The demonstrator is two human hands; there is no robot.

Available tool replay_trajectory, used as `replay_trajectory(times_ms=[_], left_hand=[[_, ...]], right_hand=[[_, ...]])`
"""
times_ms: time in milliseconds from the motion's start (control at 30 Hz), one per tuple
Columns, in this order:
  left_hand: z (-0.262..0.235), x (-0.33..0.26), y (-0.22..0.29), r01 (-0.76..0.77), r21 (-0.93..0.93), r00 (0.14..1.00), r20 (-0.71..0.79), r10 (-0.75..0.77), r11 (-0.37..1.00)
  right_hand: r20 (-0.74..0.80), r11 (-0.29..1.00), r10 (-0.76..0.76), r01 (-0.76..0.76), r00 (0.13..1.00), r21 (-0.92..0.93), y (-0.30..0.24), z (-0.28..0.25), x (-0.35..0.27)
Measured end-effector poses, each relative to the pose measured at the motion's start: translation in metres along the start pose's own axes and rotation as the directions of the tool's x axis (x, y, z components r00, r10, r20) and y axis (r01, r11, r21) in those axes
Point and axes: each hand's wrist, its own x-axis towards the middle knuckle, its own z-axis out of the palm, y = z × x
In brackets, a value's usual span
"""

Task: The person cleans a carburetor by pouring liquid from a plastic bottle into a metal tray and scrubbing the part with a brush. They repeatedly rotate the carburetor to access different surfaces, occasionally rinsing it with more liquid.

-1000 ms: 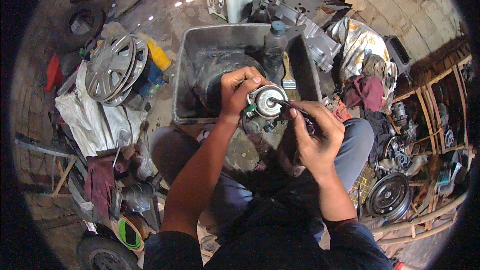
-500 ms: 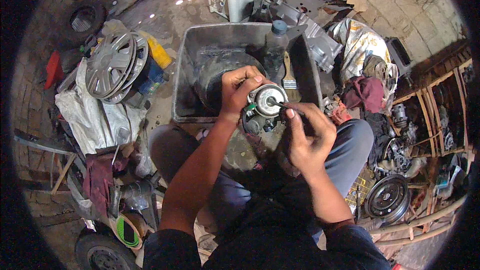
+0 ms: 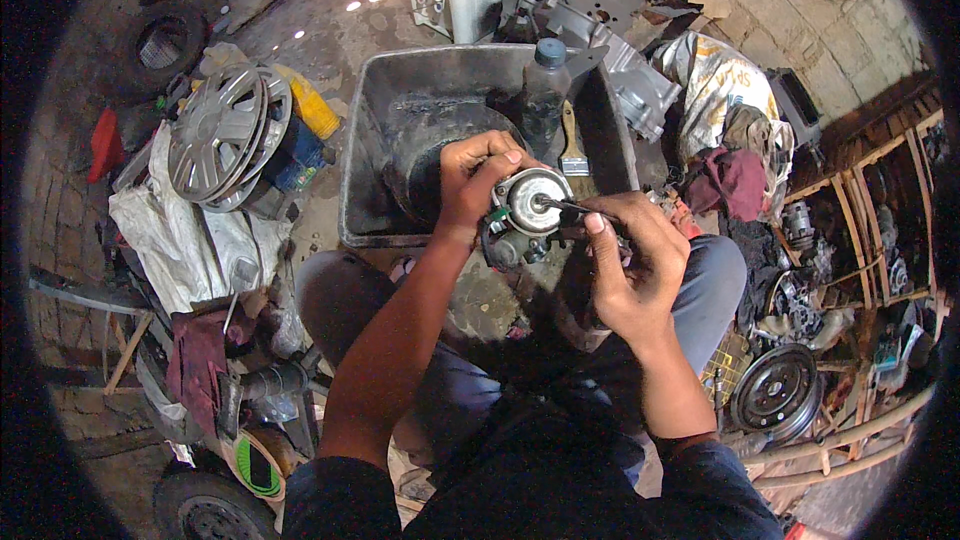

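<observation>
My left hand [image 3: 478, 175] is closed round the upper left side of a small metal engine part, holding it above the near edge of the grey tub. This engine part [image 3: 524, 212] has a round silver face with a hole in its middle, a green piece at the side and dark fittings underneath. My right hand [image 3: 640, 252] pinches a thin dark rod [image 3: 568, 205] between thumb and fingers. The rod's far end is at the hole in the silver face; how deep it sits cannot be seen.
A grey plastic tub [image 3: 356, 155] holds a round dark vessel [image 3: 405, 145], a bottle with a blue cap [image 3: 548, 90] and a paintbrush [image 3: 571, 145]. Wheel covers [image 3: 215, 135] and a white sack [image 3: 195, 245] lie left. To the right are rags [image 3: 730, 183] and a black wheel rim [image 3: 773, 388].
My right hand has shifted to the right, away from the silver face, and more of the rod shows. My left hand holds the engine part nearly still.
</observation>
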Motion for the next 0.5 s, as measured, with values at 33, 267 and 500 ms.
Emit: replay_trajectory(times_ms=[33, 267, 500], left_hand=[[0.000, 0.000, 0.001, 0.006, -0.007, 1.000, -0.004, -0.006, 1.000], [0.007, 0.000, 0.009, 0.000, 0.042, 1.000, -0.003, 0.000, 0.999], [0.006, 0.000, 0.007, -0.018, 0.058, 0.999, -0.033, 0.020, 0.998]], right_hand=[[0.011, 1.000, -0.001, 0.001, 1.000, -0.006, 0.000, 0.000, -0.001], [0.026, 0.998, -0.049, 0.050, 0.998, -0.040, -0.005, 0.004, 0.002], [0.274, 0.900, 0.371, -0.417, 0.887, 0.131, 0.008, -0.009, 0.013]])
